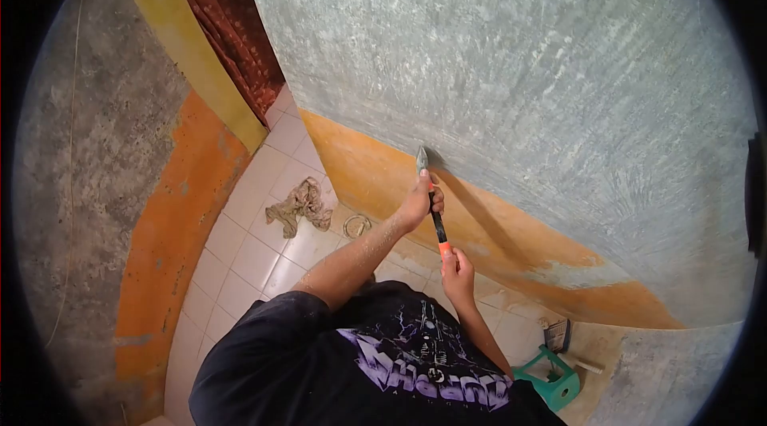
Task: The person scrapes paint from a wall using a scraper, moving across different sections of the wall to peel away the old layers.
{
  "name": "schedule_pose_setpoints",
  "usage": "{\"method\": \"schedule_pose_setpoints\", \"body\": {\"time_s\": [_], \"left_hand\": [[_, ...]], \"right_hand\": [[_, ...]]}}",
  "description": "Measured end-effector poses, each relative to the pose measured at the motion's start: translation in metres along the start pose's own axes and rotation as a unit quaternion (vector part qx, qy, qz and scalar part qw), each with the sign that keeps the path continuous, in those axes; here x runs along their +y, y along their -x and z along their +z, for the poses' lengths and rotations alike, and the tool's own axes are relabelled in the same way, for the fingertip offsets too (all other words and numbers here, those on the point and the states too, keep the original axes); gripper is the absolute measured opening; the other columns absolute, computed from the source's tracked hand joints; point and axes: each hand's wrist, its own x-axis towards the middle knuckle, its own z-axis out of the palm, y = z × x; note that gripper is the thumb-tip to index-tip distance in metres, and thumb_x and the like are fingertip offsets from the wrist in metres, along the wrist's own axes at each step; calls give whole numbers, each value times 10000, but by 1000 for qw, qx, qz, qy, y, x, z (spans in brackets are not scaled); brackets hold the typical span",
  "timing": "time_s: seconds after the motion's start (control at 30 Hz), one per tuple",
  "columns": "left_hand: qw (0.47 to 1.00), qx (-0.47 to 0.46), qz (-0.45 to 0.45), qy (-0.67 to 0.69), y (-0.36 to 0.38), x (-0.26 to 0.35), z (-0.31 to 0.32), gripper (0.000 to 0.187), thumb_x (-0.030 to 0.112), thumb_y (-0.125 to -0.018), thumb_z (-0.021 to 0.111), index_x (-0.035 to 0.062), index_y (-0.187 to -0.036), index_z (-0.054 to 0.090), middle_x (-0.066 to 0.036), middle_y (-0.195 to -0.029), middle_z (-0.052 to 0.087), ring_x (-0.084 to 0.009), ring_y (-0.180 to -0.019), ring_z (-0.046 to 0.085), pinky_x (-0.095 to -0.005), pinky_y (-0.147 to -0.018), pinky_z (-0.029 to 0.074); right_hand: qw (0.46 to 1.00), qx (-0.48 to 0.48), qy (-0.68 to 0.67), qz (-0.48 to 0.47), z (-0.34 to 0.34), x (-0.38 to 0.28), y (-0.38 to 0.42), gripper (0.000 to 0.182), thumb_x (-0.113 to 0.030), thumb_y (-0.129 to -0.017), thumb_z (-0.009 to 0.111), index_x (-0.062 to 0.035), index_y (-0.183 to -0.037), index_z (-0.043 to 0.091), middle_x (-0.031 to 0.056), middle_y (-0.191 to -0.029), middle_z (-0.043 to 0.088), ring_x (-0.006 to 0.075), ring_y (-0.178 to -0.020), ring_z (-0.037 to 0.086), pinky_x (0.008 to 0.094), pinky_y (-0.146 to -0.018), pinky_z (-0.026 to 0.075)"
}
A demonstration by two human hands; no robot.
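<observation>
A scraper-like tool (437,222) with a black and orange handle slants upward in front of the wall. My left hand (418,201) is closed round its upper part, just below the grey metal head (422,157). Lower down, my right hand (458,272) grips the orange end of the handle. The metal head meets the wall near the border between the grey surface (495,66) and the orange band (375,166).
A crumpled cloth (301,206) and a ring-shaped object (356,225) lie on the tiled floor (240,246). A green plastic stool (551,382) is at the lower right. A red curtain (228,26) hangs in the doorway at upper left.
</observation>
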Motion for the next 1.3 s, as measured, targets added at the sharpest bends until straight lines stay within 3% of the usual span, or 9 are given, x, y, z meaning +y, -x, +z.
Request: {"method": "schedule_pose_setpoints", "body": {"time_s": [0.23, 0.4, 0.53, 0.6, 0.8, 0.87, 1.0, 1.3], "left_hand": [[999, -40, -21, 19, 2, -7, 2, 447, 571, -1032, 281, 133, -1003, 366, -30, -679, 404, -159, -579, 442, -358, -623, 467], [999, 25, 9, 33, -8, 29, -50, 453, 584, -1023, 305, 137, -1033, 379, -23, -677, 392, -155, -588, 432, -364, -626, 457], [1000, 4, -3, 21, -5, 47, -68, 465, 590, -1021, 303, 132, -1018, 384, -22, -669, 391, -155, -588, 434, -361, -621, 457], [1000, -9, -15, 24, -5, 36, -64, 471, 591, -1020, 301, 129, -1008, 389, -29, -679, 401, -161, -592, 439, -367, -629, 463], [983, -176, -51, 7, -1, -6, -13, 419, 542, -1041, 284, 134, -1035, 378, -51, -736, 439, -193, -644, 480, -399, -691, 491], [978, -181, -96, 39, 1, -14, 9, 394, 519, -1048, 285, 135, -1052, 369, -57, -755, 447, -197, -670, 489, -404, -706, 493], [968, -182, -157, 73, 3, -24, 26, 356, 488, -1054, 310, 136, -1070, 360, -67, -788, 455, -204, -704, 496, -418, -744, 497], [966, -194, -151, 76, 1, -32, 21, 325, 465, -1056, 334, 144, -1082, 370, -70, -797, 454, -205, -731, 502, -427, -765, 495]], "right_hand": [[999, 37, -9, 27, -4, -4, 13, 320, -301, -991, 585, 0, -1092, 630, -34, -628, 496, 47, -536, 436, 233, -486, 344], [999, 7, 36, -1, 50, -20, -18, 320, -302, -989, 586, -1, -1083, 641, -33, -641, 516, 48, -542, 445, 233, -487, 345], [999, 14, 47, -10, 76, -16, -19, 316, -303, -1005, 560, 7, -1040, 612, -38, -630, 482, 48, -516, 435, 226, -454, 332], [999, 25, 25, 5, 70, -15, -11, 305, -289, -999, 568, 3, -1063, 627, -41, -639, 490, 44, -527, 430, 226, -474, 334], [995, 96, -12, 4, 25, 5, 32, 264, -244, -1006, 544, 2, -1072, 613, -41, -655, 494, 36, -526, 436, 222, -467, 339], [992, 123, -10, 3, 8, 0, 40, 275, -256, -1009, 541, 6, -1061, 605, -37, -644, 491, 35, -518, 453, 224, -449, 343], [990, 103, -48, 89, -23, -18, 50, 306, -286, -1007, 549, 8, -1063, 609, -36, -619, 474, 41, -499, 438, 221, -445, 334], [994, 107, -17, 28, -23, 5, 44, 334, -311, -994, 585, 8, -1084, 620, -53, -650, 452, 38, -509, 395, 219, -455, 311]]}}
